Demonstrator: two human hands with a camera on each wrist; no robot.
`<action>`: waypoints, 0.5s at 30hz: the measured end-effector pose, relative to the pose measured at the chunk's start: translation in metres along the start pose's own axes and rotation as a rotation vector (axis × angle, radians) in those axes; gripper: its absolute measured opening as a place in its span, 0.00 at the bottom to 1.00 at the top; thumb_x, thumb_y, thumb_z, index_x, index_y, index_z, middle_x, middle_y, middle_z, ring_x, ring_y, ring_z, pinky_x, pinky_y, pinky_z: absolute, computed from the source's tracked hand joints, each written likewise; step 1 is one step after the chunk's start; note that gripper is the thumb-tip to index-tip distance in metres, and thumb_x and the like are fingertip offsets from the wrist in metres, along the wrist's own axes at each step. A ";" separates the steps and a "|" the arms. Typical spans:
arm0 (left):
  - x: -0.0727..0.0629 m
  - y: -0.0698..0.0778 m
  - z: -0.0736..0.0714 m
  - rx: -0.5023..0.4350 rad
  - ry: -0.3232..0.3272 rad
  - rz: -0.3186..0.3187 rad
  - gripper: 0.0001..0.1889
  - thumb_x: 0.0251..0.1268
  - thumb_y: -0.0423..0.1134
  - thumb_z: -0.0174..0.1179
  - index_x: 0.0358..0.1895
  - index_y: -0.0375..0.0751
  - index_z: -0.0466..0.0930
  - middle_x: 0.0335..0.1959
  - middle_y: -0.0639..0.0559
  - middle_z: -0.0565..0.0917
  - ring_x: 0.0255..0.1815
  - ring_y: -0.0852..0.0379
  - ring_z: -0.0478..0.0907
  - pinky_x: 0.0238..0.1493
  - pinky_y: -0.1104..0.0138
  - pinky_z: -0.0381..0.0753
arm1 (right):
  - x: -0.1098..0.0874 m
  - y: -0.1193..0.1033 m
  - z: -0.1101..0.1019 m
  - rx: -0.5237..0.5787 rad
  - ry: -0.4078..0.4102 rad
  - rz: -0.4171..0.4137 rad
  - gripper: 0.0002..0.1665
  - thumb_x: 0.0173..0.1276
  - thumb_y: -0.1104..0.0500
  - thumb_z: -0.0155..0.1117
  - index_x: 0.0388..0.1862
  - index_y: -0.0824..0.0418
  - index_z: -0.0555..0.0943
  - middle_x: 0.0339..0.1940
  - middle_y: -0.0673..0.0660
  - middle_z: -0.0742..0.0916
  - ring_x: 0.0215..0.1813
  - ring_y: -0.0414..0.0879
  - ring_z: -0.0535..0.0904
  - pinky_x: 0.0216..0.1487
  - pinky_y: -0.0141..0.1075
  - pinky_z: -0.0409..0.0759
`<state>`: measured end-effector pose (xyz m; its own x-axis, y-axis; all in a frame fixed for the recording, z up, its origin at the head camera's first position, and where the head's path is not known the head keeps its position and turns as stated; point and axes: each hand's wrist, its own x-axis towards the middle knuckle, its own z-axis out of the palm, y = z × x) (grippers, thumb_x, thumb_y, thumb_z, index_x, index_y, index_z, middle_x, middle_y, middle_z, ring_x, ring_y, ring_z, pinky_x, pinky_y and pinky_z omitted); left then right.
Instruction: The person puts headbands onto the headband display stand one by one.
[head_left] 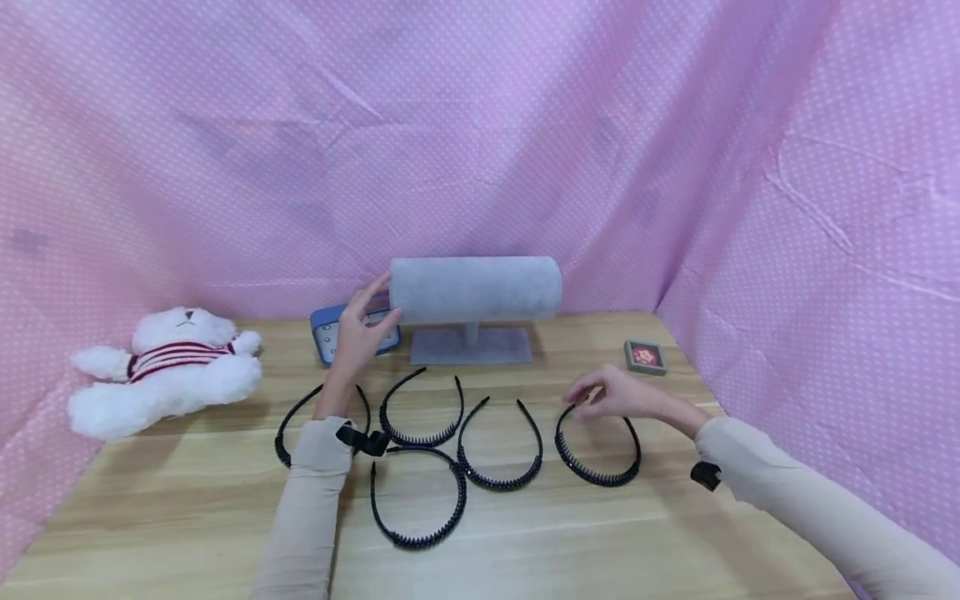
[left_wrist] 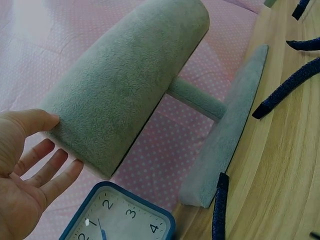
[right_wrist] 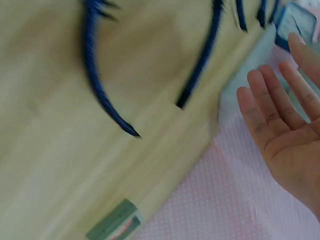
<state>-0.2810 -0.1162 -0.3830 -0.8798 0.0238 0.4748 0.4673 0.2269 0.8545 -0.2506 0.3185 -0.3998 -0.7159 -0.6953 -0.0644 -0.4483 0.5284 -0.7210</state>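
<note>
A person's left hand (head_left: 357,335) touches the end of a grey padded roll (head_left: 474,289) at the back of the bench (head_left: 187,517), grip apart, the right hand (head_left: 617,392), as I see remotely, grip also apart, near the rightmost black headband (head_left: 600,478), four other headbands (head_left: 417,543) lying leftward.

There are five black headbands (head_left: 600,479), one padded grey stand (head_left: 475,288), one blue-rimmed clock (left_wrist: 125,216), one white plush toy (head_left: 161,402) in one striped top (head_left: 174,361), one small square box (head_left: 644,357) and one wooden table (head_left: 187,500). One left hand (head_left: 358,335) and one right hand (head_left: 618,392) make two hands. There are also two beige sleeves (head_left: 306,517) and two black wrist-worn devices (head_left: 363,439).
</note>
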 end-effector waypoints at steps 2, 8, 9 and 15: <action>0.004 0.002 -0.003 0.016 -0.014 0.002 0.32 0.69 0.26 0.62 0.76 0.36 0.66 0.65 0.31 0.73 0.67 0.34 0.73 0.58 0.69 0.84 | -0.005 0.001 0.009 -0.003 -0.038 -0.006 0.20 0.62 0.61 0.76 0.50 0.72 0.86 0.48 0.68 0.89 0.48 0.60 0.86 0.49 0.37 0.89; 0.016 0.008 -0.010 0.066 -0.085 0.064 0.34 0.65 0.22 0.64 0.74 0.29 0.65 0.66 0.27 0.72 0.66 0.29 0.73 0.61 0.57 0.84 | -0.018 0.005 0.029 -0.026 -0.075 -0.015 0.20 0.59 0.64 0.78 0.50 0.69 0.86 0.43 0.63 0.90 0.43 0.53 0.87 0.44 0.36 0.89; 0.018 0.009 -0.011 0.081 -0.099 0.066 0.34 0.64 0.22 0.65 0.74 0.29 0.65 0.66 0.27 0.72 0.67 0.29 0.73 0.62 0.57 0.84 | -0.020 0.005 0.032 -0.021 -0.077 -0.016 0.21 0.58 0.65 0.78 0.50 0.69 0.86 0.42 0.63 0.90 0.43 0.53 0.87 0.43 0.36 0.89; 0.025 0.008 -0.018 0.093 -0.180 -0.014 0.37 0.66 0.26 0.65 0.77 0.35 0.63 0.74 0.33 0.68 0.72 0.33 0.70 0.66 0.46 0.79 | -0.028 0.006 0.051 -0.069 -0.052 -0.084 0.36 0.49 0.62 0.85 0.57 0.73 0.82 0.41 0.61 0.88 0.43 0.49 0.83 0.40 0.37 0.88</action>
<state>-0.2975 -0.1310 -0.3607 -0.8913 0.1916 0.4110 0.4525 0.3170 0.8335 -0.2059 0.3168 -0.4376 -0.6465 -0.7617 -0.0428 -0.5425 0.4985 -0.6761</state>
